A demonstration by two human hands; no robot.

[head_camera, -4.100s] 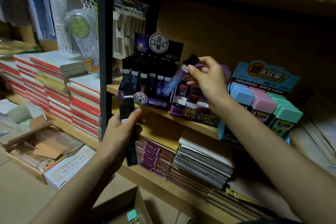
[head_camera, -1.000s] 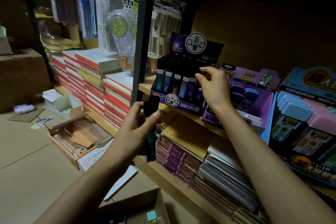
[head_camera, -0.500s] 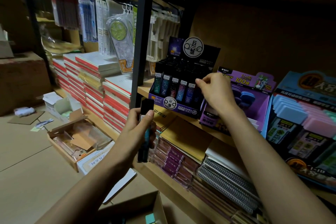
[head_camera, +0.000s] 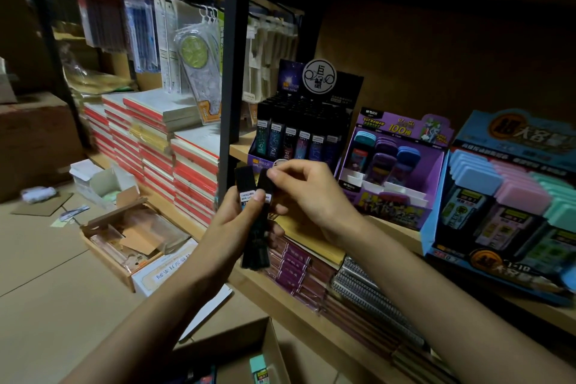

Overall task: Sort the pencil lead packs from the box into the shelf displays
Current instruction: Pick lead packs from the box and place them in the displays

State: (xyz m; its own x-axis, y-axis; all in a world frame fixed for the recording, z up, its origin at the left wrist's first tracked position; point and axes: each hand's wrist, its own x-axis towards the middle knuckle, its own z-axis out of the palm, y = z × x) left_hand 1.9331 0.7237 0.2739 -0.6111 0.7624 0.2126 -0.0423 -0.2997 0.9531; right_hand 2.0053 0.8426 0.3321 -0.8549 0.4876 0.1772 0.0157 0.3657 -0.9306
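Observation:
My left hand [head_camera: 232, 221] grips a small bunch of dark pencil lead packs [head_camera: 255, 246] upright in front of the shelf edge. With thumb and fingers my right hand [head_camera: 307, 193] pinches the black top of one pack [head_camera: 265, 182] in that bunch. Behind them on the shelf stands the black-and-purple lead display [head_camera: 299, 140], its front row filled with dark packs. A purple lead display [head_camera: 392, 165] stands to its right. At the bottom the open cardboard box [head_camera: 271, 349] shows a mint-green pack [head_camera: 258, 368] inside.
A blue display [head_camera: 514, 196] of pastel packs stands at the far right. Notebooks [head_camera: 367, 296] lie on the shelf below. A black upright post [head_camera: 229, 78] divides the shelves; stacked red-edged books [head_camera: 174, 153] sit left of it. Open boxes [head_camera: 131, 237] lie on the floor.
My right hand has left the black-and-purple display and dropped down to the bunch in my left hand, where it now pinches a pack. My left hand rose slightly.

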